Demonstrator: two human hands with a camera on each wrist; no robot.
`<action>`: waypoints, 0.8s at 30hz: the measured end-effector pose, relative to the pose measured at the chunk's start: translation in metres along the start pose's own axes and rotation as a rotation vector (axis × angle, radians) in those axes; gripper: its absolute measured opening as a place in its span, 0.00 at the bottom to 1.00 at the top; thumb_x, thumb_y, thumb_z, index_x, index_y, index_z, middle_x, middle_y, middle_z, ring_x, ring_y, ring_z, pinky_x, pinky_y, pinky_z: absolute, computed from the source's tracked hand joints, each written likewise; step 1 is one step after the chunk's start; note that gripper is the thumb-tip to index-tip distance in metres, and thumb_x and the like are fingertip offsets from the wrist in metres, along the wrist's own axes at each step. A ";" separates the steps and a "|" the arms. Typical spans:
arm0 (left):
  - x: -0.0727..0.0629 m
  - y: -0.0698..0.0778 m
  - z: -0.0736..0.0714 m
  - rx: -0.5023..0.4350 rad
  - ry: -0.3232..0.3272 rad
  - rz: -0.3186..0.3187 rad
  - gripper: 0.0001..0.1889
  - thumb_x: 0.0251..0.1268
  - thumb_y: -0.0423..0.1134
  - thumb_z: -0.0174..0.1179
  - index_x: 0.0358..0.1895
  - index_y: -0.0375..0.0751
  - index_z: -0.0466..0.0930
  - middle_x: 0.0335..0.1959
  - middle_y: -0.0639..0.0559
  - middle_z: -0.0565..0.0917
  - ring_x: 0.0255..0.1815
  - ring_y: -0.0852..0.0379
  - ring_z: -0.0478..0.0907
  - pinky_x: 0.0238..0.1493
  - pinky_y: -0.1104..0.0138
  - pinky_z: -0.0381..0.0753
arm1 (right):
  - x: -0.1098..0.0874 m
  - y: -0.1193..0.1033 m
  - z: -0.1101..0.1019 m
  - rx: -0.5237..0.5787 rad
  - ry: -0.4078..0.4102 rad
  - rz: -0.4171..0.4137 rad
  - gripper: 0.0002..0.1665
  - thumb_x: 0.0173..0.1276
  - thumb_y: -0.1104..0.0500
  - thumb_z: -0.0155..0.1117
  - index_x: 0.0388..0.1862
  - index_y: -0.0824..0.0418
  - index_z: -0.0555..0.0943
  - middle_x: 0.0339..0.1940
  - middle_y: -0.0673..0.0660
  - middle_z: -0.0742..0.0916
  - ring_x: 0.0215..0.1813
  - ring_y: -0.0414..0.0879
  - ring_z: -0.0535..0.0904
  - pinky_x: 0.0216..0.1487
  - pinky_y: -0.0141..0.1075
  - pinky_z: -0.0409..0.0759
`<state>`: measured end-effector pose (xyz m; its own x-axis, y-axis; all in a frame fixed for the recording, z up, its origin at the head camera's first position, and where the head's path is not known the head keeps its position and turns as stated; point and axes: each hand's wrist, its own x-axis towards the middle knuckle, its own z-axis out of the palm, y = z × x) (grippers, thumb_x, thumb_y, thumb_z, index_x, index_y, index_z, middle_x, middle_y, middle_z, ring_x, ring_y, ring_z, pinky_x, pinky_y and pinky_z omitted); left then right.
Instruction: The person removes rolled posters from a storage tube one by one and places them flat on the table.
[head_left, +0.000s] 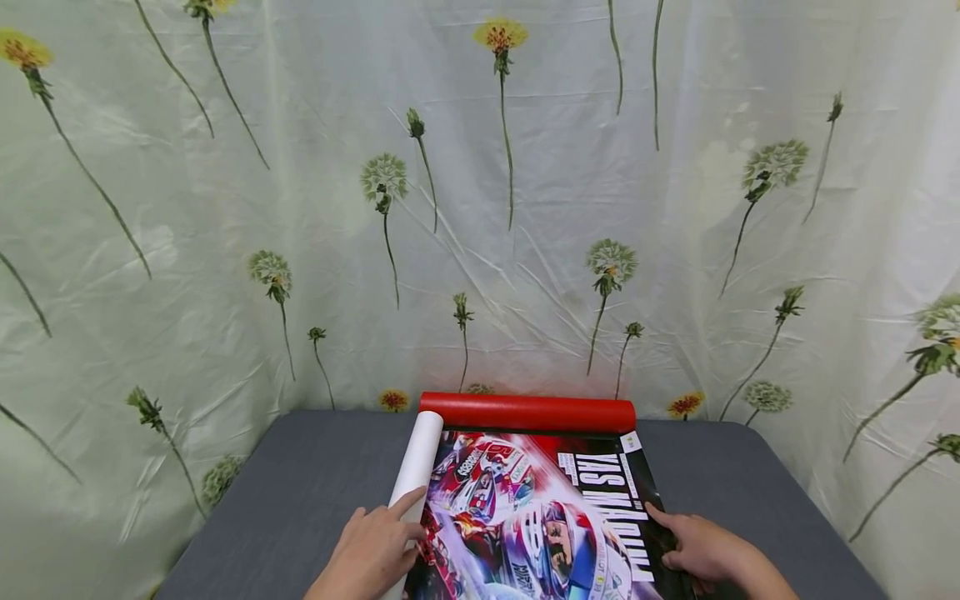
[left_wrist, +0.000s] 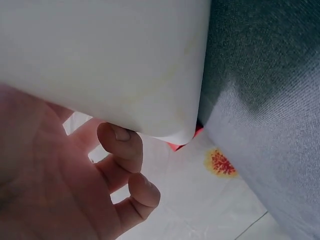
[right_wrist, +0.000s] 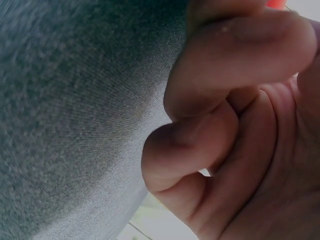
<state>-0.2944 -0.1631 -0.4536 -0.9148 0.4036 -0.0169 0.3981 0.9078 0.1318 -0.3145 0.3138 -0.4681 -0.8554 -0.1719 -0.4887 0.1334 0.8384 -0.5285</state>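
Note:
A glossy racing poster (head_left: 555, 533) with helmets and white lettering lies partly unrolled on the grey table. Along its left side runs a white rolled part (head_left: 420, 454), the poster's back turned outward. My left hand (head_left: 367, 546) rests on this roll, index finger stretched across it; in the left wrist view the other fingers (left_wrist: 125, 150) hang loosely bent beside the white roll. At the poster's black right border, my right hand (head_left: 705, 546) presses with an extended index finger. Its other fingers (right_wrist: 190, 145) are bent toward the palm in the right wrist view, where the poster is hidden.
A red tube (head_left: 525, 412) lies across the poster's far end, close to the table's back edge. Grey cloth covers the table (head_left: 315, 467). Behind hangs a pale curtain (head_left: 555, 317) printed with dandelions, also reaching down both sides.

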 end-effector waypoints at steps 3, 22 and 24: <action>-0.002 -0.001 -0.002 0.007 0.018 0.011 0.06 0.62 0.43 0.75 0.40 0.61 0.94 0.71 0.54 0.82 0.25 0.62 0.65 0.30 0.64 0.54 | 0.000 0.000 0.000 0.006 0.002 -0.002 0.44 0.69 0.66 0.71 0.82 0.64 0.67 0.62 0.77 0.82 0.16 0.45 0.80 0.24 0.38 0.81; -0.008 -0.006 -0.002 -0.001 0.047 -0.019 0.09 0.60 0.39 0.75 0.34 0.65 0.92 0.74 0.51 0.79 0.23 0.60 0.64 0.31 0.63 0.52 | 0.000 0.009 -0.003 -0.023 0.003 0.020 0.43 0.70 0.65 0.70 0.82 0.65 0.67 0.61 0.77 0.82 0.17 0.45 0.82 0.26 0.37 0.82; -0.008 -0.006 -0.002 0.000 0.046 -0.024 0.06 0.61 0.42 0.76 0.34 0.64 0.91 0.74 0.50 0.79 0.24 0.59 0.66 0.31 0.62 0.52 | 0.000 0.010 -0.004 -0.029 0.006 0.022 0.43 0.70 0.65 0.70 0.82 0.65 0.67 0.60 0.76 0.83 0.17 0.45 0.83 0.26 0.38 0.82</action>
<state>-0.2899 -0.1715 -0.4527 -0.9264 0.3758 0.0251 0.3757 0.9174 0.1315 -0.3148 0.3243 -0.4707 -0.8553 -0.1507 -0.4958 0.1376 0.8563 -0.4978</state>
